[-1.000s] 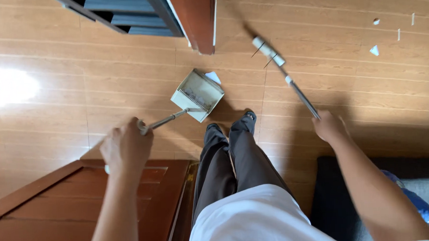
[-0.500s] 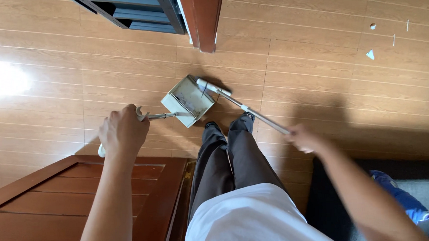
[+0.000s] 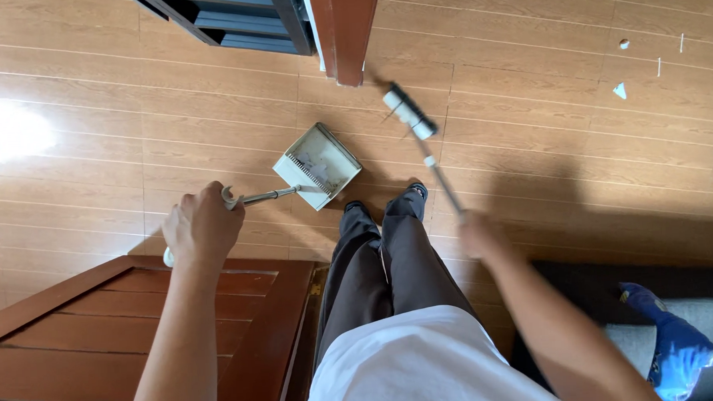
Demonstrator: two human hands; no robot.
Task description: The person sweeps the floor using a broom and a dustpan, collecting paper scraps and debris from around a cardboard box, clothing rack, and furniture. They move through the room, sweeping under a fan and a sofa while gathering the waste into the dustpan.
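Observation:
My left hand [image 3: 201, 229] grips the metal handle of a cream dustpan [image 3: 316, 164] that rests on the wooden floor ahead of my feet. My right hand [image 3: 480, 237], blurred by motion, holds the thin handle of a broom whose white head [image 3: 409, 114] is lifted off to the right of the dustpan, apart from it. Small white paper scraps [image 3: 621, 90] lie scattered on the floor at the far upper right. Grey dust shows inside the dustpan.
A brown wooden door [image 3: 122, 331] stands at lower left, and a brown door frame post [image 3: 347, 28] at top centre beside a dark slatted panel [image 3: 228, 18]. A dark seat with a blue cloth [image 3: 675, 347] sits at lower right.
The broom head swept from the right into the dustpan mouth, then swung back out to the right and up. The dustpan and my left hand barely moved.

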